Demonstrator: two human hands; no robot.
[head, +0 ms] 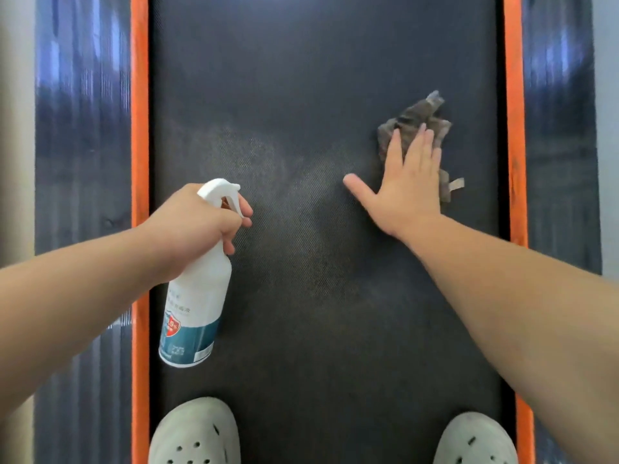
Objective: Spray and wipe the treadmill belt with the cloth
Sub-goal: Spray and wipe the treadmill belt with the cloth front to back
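Note:
The dark treadmill belt (318, 78) runs up the middle of the head view, with a pale misted patch near its centre. My left hand (197, 222) grips a white spray bottle (194, 309) with a teal label by its neck, fingers curled at the trigger, over the belt's left side. My right hand (405, 182) lies flat with straight, spread fingers, pressing a crumpled grey-brown cloth (420, 120) onto the belt near its right edge. Part of the cloth is hidden under the palm; one end sticks out at the right.
Orange strips (139, 128) (514, 128) border the belt on both sides, with dark side rails (80, 145) beyond them. Two pale perforated clogs (196, 433) (475, 440) stand on the belt at the bottom of the view.

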